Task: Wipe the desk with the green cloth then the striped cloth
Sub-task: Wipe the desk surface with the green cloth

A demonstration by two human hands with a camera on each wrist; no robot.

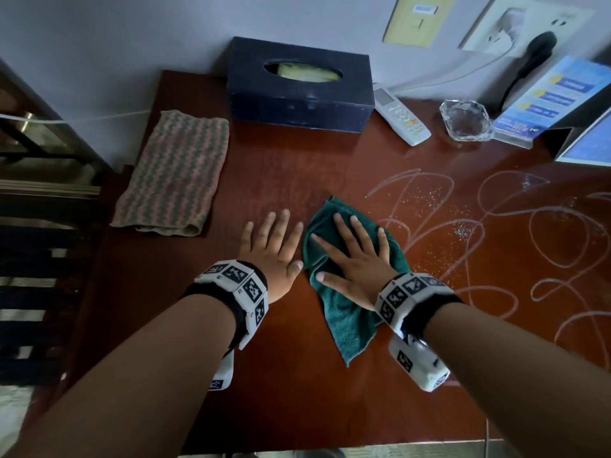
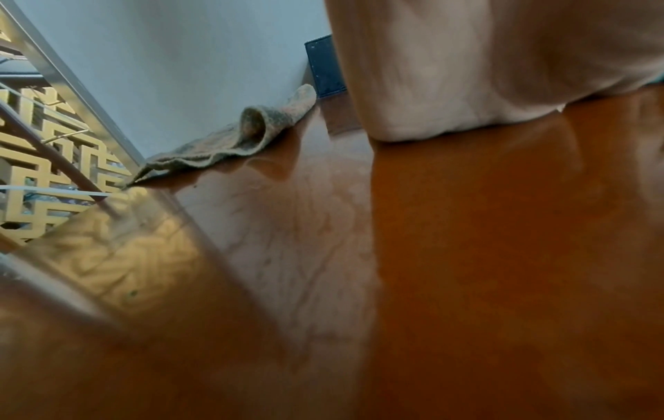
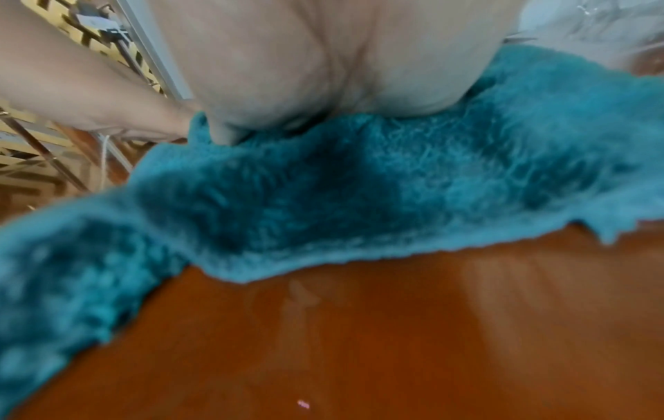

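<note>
The green cloth (image 1: 344,319) lies crumpled in the middle of the red-brown desk (image 1: 297,391). My right hand (image 1: 353,256) presses flat on it with fingers spread; the right wrist view shows my palm (image 3: 323,62) on the cloth (image 3: 359,184). Just left of it, my left hand (image 1: 271,246) rests flat on bare wood, fingers straight, its thumb close to the cloth's edge. The striped cloth (image 1: 175,173) lies folded at the desk's left edge, also seen in the left wrist view (image 2: 230,142). White scribbles and specks (image 1: 496,226) cover the desk to the right.
A dark tissue box (image 1: 297,87) stands at the back against the wall. To its right lie a white remote (image 1: 401,115), a glass ashtray (image 1: 466,120) and a blue card stand (image 1: 545,100). The desk drops off at the left beside a metal rack (image 1: 39,153).
</note>
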